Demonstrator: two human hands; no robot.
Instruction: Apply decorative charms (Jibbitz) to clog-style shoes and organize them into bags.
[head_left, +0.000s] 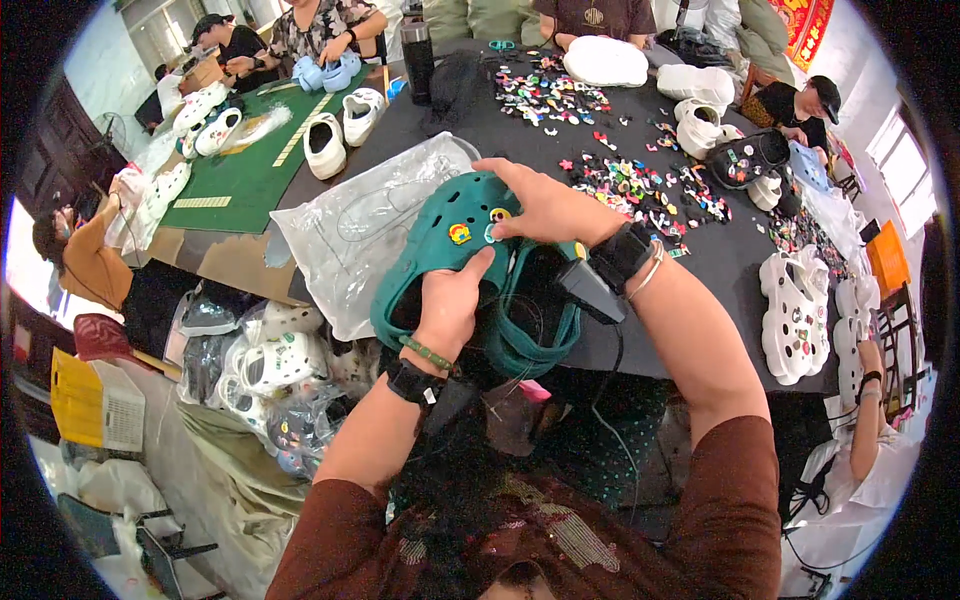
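A teal-green clog [425, 235] with round vent holes is held over the table's near edge, toe away from me. My left hand [450, 300] reaches into its opening; the thumb lies on top while the other fingers are hidden inside. From the right, my right hand [555, 205] grips the clog's upper, its thumb beside a small round charm and its fingers over the toe edge. A rainbow-like yellow charm [459, 234] sits in a hole of the upper. The matching green clog [535, 335] is just right of the first, heel toward me.
A clear plastic bag [335, 250] lies left of the clogs. Loose colourful charms [555, 95] are strewn over the dark table. White clogs [795, 315] stand at the right, and bagged shoes [285, 360] are piled below left. A black tumbler [416, 65] stands at the back. Other people sit around.
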